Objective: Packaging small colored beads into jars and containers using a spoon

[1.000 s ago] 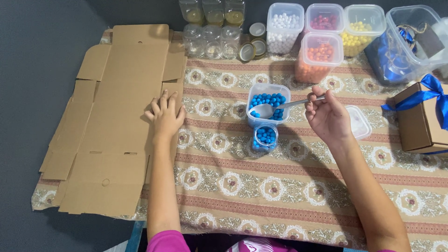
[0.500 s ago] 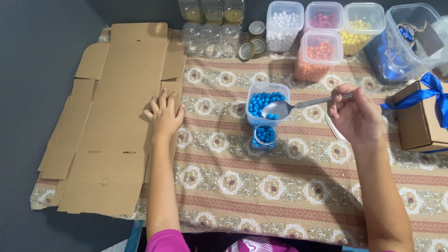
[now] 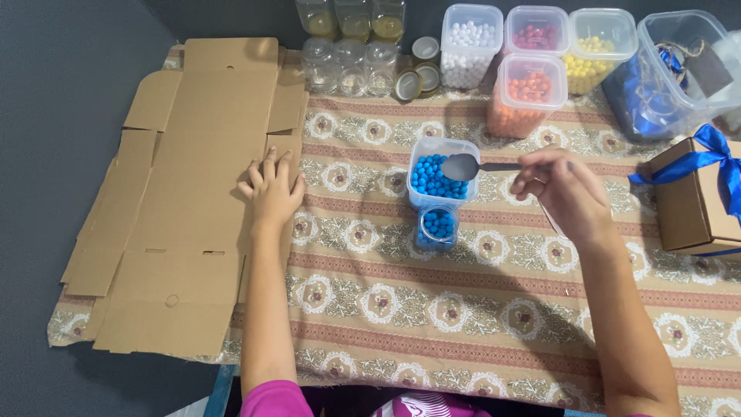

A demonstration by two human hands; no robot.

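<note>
Flattened brown cardboard box blank covers the table's left edge, overhanging it; left hand lies flat on its right margin, fingers spread, holding nothing; right hand pinches a metal spoon, bowl over the clear plastic tub of blue beads; small clear jar of blue beads touches the tub's near side; bare patterned tablecloth lies open nearer the person.

I noted blue beads, a silver spoon, plain brown cardboard, a beige floral-medallion tablecloth, orange beads, white beads, and a blue ribbon.
</note>
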